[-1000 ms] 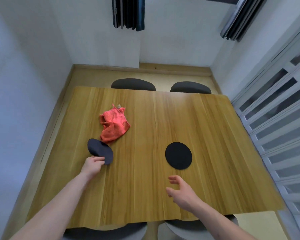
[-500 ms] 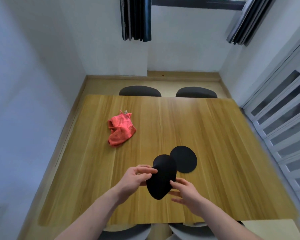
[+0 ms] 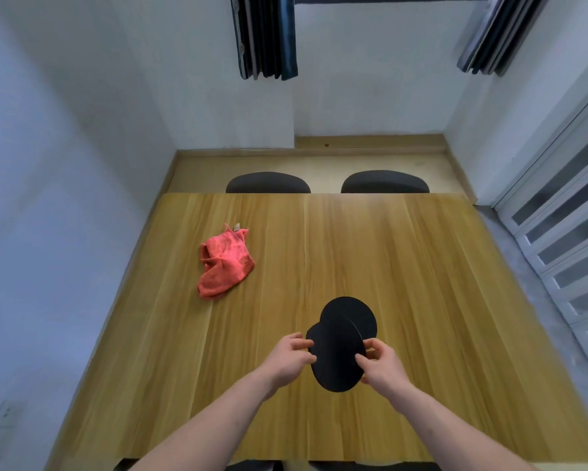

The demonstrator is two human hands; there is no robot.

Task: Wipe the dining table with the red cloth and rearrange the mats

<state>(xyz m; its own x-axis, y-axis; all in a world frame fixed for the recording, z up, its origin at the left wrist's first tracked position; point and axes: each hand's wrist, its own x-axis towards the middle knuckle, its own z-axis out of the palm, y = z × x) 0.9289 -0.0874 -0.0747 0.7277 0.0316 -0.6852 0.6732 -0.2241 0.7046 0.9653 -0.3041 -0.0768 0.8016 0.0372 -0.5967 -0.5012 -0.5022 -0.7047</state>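
Observation:
A round black mat (image 3: pixel 336 358) is held tilted above the wooden dining table (image 3: pixel 421 266) by both hands. My left hand (image 3: pixel 287 360) pinches its left edge and my right hand (image 3: pixel 379 365) pinches its right edge. A second round black mat (image 3: pixel 357 311) lies flat on the table just behind it, partly hidden by the held one. The crumpled red cloth (image 3: pixel 224 266) rests on the table's left half, apart from both hands.
Two dark chair backs (image 3: pixel 268 182) (image 3: pixel 384 181) stand at the table's far edge. White walls close in on the left, slatted doors (image 3: pixel 571 239) on the right. More dark chair tops show under the near edge.
My left hand lifted the left mat off the table and carried it right; my right hand took its other edge. Now the held mat overlaps the mat lying on the table.

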